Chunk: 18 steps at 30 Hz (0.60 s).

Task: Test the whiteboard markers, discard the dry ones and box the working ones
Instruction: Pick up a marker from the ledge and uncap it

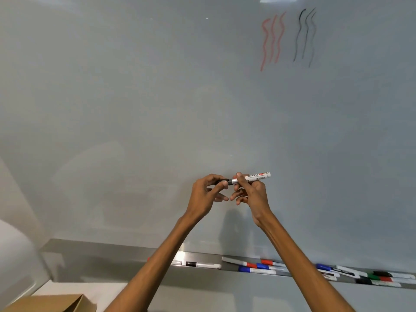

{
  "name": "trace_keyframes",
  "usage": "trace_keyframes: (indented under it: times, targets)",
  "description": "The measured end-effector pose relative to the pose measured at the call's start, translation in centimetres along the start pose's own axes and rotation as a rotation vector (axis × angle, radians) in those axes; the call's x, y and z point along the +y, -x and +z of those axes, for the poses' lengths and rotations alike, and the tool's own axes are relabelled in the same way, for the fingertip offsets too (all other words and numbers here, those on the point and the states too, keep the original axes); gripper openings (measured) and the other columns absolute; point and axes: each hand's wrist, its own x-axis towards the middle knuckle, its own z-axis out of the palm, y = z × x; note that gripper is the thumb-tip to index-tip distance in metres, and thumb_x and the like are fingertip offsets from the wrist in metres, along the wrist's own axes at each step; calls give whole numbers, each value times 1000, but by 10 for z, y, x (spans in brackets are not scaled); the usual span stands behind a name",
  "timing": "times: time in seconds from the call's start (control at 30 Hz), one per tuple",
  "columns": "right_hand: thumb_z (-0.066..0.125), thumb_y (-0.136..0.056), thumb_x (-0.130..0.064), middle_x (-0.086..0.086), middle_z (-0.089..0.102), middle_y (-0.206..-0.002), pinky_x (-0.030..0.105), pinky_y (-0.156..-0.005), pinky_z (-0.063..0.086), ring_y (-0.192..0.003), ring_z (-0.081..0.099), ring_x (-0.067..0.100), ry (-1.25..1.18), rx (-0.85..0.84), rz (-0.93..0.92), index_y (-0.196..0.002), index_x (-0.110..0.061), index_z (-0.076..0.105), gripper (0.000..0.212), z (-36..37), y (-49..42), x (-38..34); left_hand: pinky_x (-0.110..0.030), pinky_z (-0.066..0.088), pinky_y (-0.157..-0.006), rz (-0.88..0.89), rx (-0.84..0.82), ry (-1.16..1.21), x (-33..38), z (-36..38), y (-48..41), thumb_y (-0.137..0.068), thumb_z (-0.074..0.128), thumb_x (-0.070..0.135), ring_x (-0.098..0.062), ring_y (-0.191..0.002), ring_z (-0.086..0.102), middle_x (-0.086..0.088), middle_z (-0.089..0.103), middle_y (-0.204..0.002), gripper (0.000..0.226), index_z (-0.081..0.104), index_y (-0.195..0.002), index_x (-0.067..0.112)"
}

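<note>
A white whiteboard marker [256, 176] with a black cap lies level in front of the whiteboard [157, 97]. My right hand [249, 192] pinches its barrel near the middle. My left hand [209, 192] pinches the black cap [221, 181] at the marker's left end. I cannot tell whether the cap is fully seated on the barrel. Faint red wavy strokes [272, 40] and thin black wavy strokes [305, 34] mark the board at the upper right.
A metal tray [126, 255] runs along the board's lower edge. It holds several capped markers: a black one [202, 264] left of centre, red and blue ones [258, 266] in the middle, more at the right [380, 278]. A cardboard box [51, 304] sits at the lower left.
</note>
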Motion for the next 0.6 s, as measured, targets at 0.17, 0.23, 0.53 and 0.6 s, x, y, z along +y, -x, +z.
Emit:
trace_keyframes:
  times: [0.17,0.23,0.53,0.6]
  targets:
    - [62,-97,-26,4,63,-65,23,-49,49,-55,64,17,-57,77,16,-91,-8,70,21,18,2,9,-40,62,-66,-41,46,65,-8,-3,1,-96,62,18,-29,-65,73,-15,72,-92,17,68,-103,3]
    - [63,-97,-24,5,62,-64,22,-48,48,-53,62,14,-82,118,20,-88,-7,70,21,26,4,12,-37,61,-63,-30,79,84,-12,-3,3,-96,62,15,-28,-64,72,-17,72,-91,16,68,-103,2]
    - [63,-96,-20,7,61,-62,20,-46,47,-47,59,10,-122,198,97,-86,1,68,25,47,11,36,-36,61,-59,12,153,58,-36,-11,17,-95,63,13,-26,-63,71,-12,72,-90,14,70,-99,1]
    - [63,-96,-20,4,62,-58,20,-47,48,-46,60,10,-128,198,107,-82,0,68,25,52,12,40,-34,61,-59,29,157,27,-40,-14,18,-95,63,13,-23,-66,71,-11,72,-89,15,71,-99,0]
